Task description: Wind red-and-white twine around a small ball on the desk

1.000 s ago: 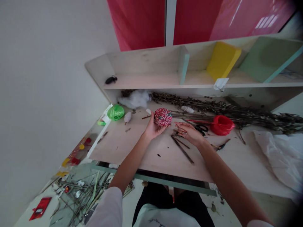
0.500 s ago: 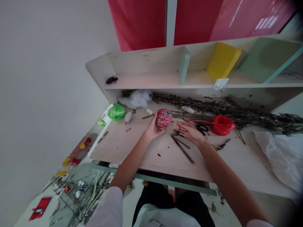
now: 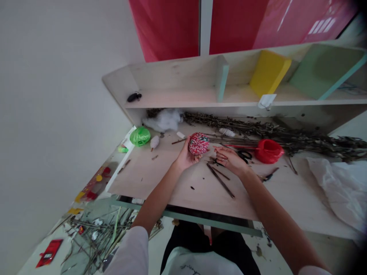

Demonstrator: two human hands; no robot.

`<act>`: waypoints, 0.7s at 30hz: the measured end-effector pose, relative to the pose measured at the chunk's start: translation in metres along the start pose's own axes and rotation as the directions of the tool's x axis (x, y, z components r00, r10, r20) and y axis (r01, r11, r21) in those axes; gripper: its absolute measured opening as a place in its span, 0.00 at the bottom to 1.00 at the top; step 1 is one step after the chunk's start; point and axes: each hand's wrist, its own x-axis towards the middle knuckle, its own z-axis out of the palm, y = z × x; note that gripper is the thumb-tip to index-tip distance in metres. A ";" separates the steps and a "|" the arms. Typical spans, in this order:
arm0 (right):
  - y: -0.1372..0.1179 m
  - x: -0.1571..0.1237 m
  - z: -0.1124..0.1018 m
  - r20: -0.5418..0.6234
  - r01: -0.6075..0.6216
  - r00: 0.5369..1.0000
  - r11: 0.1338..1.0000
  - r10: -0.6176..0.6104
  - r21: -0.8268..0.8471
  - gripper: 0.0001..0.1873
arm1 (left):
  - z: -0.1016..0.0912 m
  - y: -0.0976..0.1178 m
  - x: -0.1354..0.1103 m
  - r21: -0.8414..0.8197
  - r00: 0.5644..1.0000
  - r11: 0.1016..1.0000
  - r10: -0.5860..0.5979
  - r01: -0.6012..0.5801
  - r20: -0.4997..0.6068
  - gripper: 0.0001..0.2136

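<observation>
Over the desk (image 3: 200,196), left hand (image 3: 186,157) cups a yarn ball (image 3: 198,144); right hand (image 3: 230,159) looks pinched, contents unclear.

A black object (image 3: 133,97) lies on the pale shelf (image 3: 177,99).

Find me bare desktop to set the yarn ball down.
Mostly bare: between the left forearm and the short stick at far left; between the right forearm and the crumpled white sheet. Crowded: around the right hand, with sticks, scissors and red twine roll; dried stems lie behind.
</observation>
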 end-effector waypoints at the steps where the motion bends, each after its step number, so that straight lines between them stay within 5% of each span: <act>1: 0.000 0.000 0.000 0.004 0.000 1.000 1.000 0.000 0.006 0.19 | 0.000 0.000 0.000 0.002 1.000 1.000 0.001 -0.001 -0.007 0.36; 11: -0.001 -0.001 0.002 0.008 -0.018 1.000 0.999 0.017 0.051 0.20 | -0.002 -0.001 0.001 0.009 1.000 1.000 0.002 -0.002 0.011 0.39; 21: 0.001 0.000 0.004 -0.021 -0.052 0.998 0.998 0.053 0.041 0.23 | 0.002 -0.004 0.000 0.012 0.998 0.998 0.064 -0.064 -0.012 0.32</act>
